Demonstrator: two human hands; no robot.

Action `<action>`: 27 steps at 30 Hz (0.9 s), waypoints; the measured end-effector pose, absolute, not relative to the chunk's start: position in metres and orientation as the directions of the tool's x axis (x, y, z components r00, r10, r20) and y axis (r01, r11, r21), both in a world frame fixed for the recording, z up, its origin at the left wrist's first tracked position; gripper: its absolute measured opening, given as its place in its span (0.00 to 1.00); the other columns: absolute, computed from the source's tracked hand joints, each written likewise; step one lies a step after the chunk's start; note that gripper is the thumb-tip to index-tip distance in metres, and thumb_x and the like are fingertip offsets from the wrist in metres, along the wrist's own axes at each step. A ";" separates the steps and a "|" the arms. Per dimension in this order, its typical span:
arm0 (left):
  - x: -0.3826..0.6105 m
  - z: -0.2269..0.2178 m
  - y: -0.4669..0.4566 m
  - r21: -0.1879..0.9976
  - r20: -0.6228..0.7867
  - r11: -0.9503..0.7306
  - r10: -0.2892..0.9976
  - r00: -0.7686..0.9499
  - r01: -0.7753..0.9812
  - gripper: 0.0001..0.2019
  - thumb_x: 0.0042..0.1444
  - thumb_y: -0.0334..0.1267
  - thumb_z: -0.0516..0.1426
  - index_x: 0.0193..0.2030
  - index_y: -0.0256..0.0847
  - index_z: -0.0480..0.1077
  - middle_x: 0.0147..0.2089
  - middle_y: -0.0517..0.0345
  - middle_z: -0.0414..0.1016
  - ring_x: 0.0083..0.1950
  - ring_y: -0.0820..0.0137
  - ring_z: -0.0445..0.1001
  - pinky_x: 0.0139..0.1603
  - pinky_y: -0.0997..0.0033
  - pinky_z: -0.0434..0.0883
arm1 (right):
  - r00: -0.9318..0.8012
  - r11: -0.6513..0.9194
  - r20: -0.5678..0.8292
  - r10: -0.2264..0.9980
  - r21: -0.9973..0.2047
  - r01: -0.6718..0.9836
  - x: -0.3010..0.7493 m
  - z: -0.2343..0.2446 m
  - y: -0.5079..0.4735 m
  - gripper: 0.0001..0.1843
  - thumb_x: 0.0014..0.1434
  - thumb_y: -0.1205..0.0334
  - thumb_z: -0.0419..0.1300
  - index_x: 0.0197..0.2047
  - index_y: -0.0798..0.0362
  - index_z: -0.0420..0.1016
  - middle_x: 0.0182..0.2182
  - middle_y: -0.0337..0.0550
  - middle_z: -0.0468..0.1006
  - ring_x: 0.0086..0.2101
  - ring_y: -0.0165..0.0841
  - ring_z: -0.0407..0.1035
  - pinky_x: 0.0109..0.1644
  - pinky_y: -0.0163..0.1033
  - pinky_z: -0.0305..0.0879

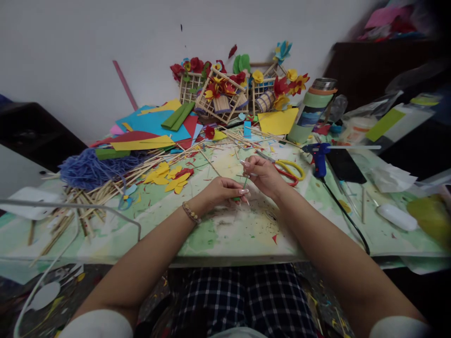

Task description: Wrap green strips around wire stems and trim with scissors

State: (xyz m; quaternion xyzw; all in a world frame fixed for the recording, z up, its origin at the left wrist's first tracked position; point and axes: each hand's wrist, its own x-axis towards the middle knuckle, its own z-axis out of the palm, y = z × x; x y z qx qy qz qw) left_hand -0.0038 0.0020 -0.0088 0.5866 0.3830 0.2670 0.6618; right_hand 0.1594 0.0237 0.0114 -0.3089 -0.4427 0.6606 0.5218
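Observation:
Close together over the table's middle, my two hands work on a thin green strip [245, 182] that runs between their fingertips. My left hand [227, 190], wearing a beaded bracelet, is closed in a pinch on the strip's lower part, with a bit of green below the thumb. The fingers of my right hand [262, 173] pinch near its upper end. Whether the strip is paper or a wrapped stem is too small to tell. Just beyond my right hand lie scissors [289, 171] with red and yellow handles. Yellow paper petals [158, 173] are spread left of my hands.
At the back stand stick frames [222, 96] with paper flowers, beside a green bottle [312, 110]. A blue glue gun [319, 159], its cord and a phone [347, 165] lie right. Blue yarn [98, 170], sticks [86, 206] and coloured paper [148, 124] cover the left.

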 end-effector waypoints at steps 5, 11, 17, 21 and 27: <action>-0.005 -0.009 0.003 0.987 -0.153 0.159 0.815 0.559 0.039 0.13 0.47 0.43 0.64 0.31 0.33 0.76 0.29 0.52 0.78 0.27 0.76 0.69 0.28 0.76 0.66 | -0.368 -0.129 0.031 0.929 -0.907 -0.401 0.162 0.011 0.024 0.15 0.38 0.53 0.71 0.25 0.53 0.75 0.22 0.34 0.67 0.24 0.24 0.55 0.31 0.35 0.54; -0.005 -0.011 0.003 0.986 -0.146 0.163 0.826 0.544 0.016 0.13 0.47 0.43 0.64 0.32 0.33 0.76 0.29 0.51 0.78 0.27 0.76 0.69 0.27 0.77 0.66 | -0.347 -0.107 0.044 0.937 -0.909 -0.404 0.164 0.008 0.025 0.14 0.35 0.56 0.72 0.23 0.52 0.75 0.26 0.38 0.73 0.25 0.25 0.58 0.34 0.36 0.56; -0.004 -0.008 0.002 0.976 -0.212 0.160 0.835 0.508 0.145 0.15 0.46 0.46 0.64 0.33 0.33 0.76 0.31 0.50 0.78 0.23 0.77 0.68 0.23 0.76 0.66 | -0.289 -0.069 0.048 0.956 -0.922 -0.381 0.160 0.009 0.023 0.16 0.35 0.55 0.72 0.18 0.52 0.69 0.21 0.35 0.69 0.25 0.25 0.58 0.33 0.36 0.55; -0.002 -0.006 0.002 0.982 -0.178 0.124 0.849 0.497 0.140 0.14 0.47 0.45 0.63 0.31 0.32 0.76 0.30 0.50 0.78 0.23 0.76 0.68 0.22 0.77 0.65 | -0.222 -0.006 0.086 0.971 -0.923 -0.384 0.159 0.009 0.025 0.20 0.37 0.56 0.71 0.17 0.52 0.61 0.18 0.32 0.61 0.23 0.24 0.53 0.30 0.36 0.52; -0.004 -0.009 0.003 0.987 -0.158 0.129 0.832 0.532 0.091 0.14 0.48 0.45 0.63 0.32 0.32 0.76 0.30 0.50 0.77 0.24 0.76 0.69 0.22 0.78 0.66 | -0.283 -0.051 0.058 0.957 -0.930 -0.364 0.162 0.009 0.026 0.16 0.38 0.53 0.71 0.22 0.52 0.70 0.21 0.33 0.65 0.24 0.24 0.55 0.31 0.35 0.54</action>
